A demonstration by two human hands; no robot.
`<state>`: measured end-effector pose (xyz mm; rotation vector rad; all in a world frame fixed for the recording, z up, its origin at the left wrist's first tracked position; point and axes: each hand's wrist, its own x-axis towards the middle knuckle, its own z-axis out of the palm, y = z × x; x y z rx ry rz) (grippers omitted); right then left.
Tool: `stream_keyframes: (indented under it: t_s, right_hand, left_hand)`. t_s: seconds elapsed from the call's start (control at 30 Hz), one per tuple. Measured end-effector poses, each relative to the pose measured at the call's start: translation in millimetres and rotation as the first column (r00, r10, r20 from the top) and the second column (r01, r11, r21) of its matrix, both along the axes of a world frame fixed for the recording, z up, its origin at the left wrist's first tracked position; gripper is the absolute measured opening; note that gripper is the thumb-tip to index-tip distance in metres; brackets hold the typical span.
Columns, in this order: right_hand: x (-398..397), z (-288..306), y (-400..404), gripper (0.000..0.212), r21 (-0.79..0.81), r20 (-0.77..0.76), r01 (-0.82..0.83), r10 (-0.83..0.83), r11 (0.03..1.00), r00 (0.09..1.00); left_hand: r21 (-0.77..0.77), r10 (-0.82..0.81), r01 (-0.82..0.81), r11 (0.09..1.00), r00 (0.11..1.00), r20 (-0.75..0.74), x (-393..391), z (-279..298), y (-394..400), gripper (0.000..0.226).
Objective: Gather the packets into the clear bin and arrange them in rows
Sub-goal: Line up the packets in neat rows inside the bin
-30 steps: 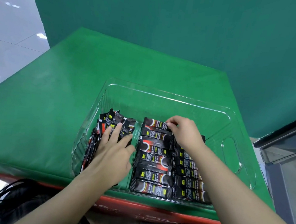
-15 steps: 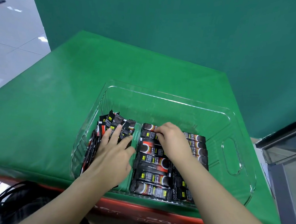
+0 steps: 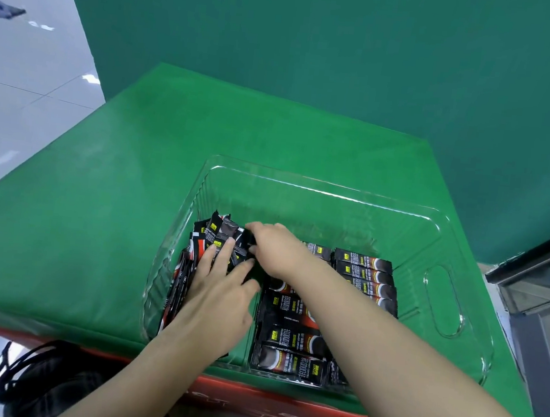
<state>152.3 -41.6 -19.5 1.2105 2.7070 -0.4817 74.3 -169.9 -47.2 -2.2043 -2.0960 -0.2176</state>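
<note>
A clear plastic bin (image 3: 319, 192) stands on the green table. Inside lie several black-and-red packets. A loose, uneven stack of packets (image 3: 212, 236) leans at the bin's left side. My left hand (image 3: 222, 290) rests flat on that stack with straight fingers. A middle row of packets (image 3: 291, 341) and a right row of packets (image 3: 366, 274) lie flat and ordered. My right hand (image 3: 275, 245) reaches across to the far end of the left stack, fingers curled on a packet's end there. My right forearm covers part of the middle and right rows.
The green cloth table (image 3: 105, 212) extends left and behind the bin. A green backdrop (image 3: 316, 44) rises behind. Black cables (image 3: 9, 374) lie at the lower left below the table edge. A glass-fronted cabinet (image 3: 548, 288) stands at the right.
My right hand moved left from the far end of the middle row to the top of the left stack. The right row is now uncovered. My left hand stayed on the stack.
</note>
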Motion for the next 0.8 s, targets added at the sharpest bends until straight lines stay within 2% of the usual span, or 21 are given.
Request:
stream_keyframes:
  t_s: [0.1, 0.17, 0.27, 0.4, 0.5, 0.63, 0.8]
  right_hand:
    - [-5, -1, 3, 0.054, -0.039, 0.001, -0.023, 0.023, 0.999, 1.000]
    - [-6, 1, 7, 0.051, -0.069, -0.046, -0.024, 0.021, 0.997, 0.999]
    - [-2, 3, 9, 0.045, -0.157, -0.157, 0.029, -0.054, 0.987, 0.986]
    - [-2, 6, 6, 0.039, -0.266, -0.337, 0.093, -0.183, 0.960, 0.924]
    - [-7, 5, 5, 0.032, -0.269, -0.351, 0.108, -0.202, 0.957, 0.914]
    - [-8, 4, 5, 0.003, -0.292, -0.389, 0.175, -0.284, 0.940, 0.877]
    - [5, 16, 4, 0.006, -0.169, -0.523, 0.280, -0.327, 0.945, 0.787]
  left_hand:
    - [0.010, -0.004, 0.004, 1.000, 1.000, 0.010, 0, -1, 0, 0.032]
    - [0.011, -0.005, 0.005, 1.000, 1.000, 0.010, -1, -1, 1, 0.033]
    - [0.009, -0.009, 0.008, 1.000, 1.000, 0.004, -2, -3, 2, 0.033]
    - [0.002, -0.005, 0.005, 1.000, 1.000, 0.011, -2, -5, 3, 0.032]
    - [-0.001, -0.002, 0.002, 1.000, 1.000, 0.007, -2, -5, 3, 0.031]
    - [-0.013, -0.003, 0.003, 1.000, 1.000, 0.008, -2, -5, 2, 0.030]
    - [-0.066, -0.007, 0.009, 0.998, 0.999, 0.034, -2, 0, 1, 0.028]
